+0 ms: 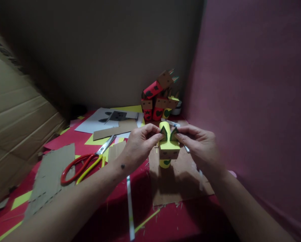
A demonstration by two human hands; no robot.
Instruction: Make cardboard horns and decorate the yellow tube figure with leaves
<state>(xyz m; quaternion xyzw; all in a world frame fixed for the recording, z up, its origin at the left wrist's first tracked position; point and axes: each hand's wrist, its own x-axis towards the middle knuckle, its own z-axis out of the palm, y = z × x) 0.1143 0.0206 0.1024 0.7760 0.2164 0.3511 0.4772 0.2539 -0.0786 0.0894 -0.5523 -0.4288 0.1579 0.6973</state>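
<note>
A paper animal figure (pixel 169 146) stands before me, with a yellow tube body, a box-shaped head in yellow and brown card, and a green heart on the front. Thumb and fingers of my left hand (pixel 142 143) pinch a green-edged pointed paper ear (pixel 163 133) at the head's left side. On the other side, my right hand (pixel 198 144) pinches a matching paper ear (pixel 173 134). Whether the ears are fixed to the head I cannot tell. Beneath the figure lies a brown cardboard sheet (pixel 162 191).
Scissors with red and yellow handles (pixel 82 168) lie left of my left hand. Several finished figures (pixel 157 101) are stacked at the back. A white sheet with drawn ears (pixel 92 122), cardboard scraps (pixel 49 178) and a white strip (pixel 130 208) lie on the red surface.
</note>
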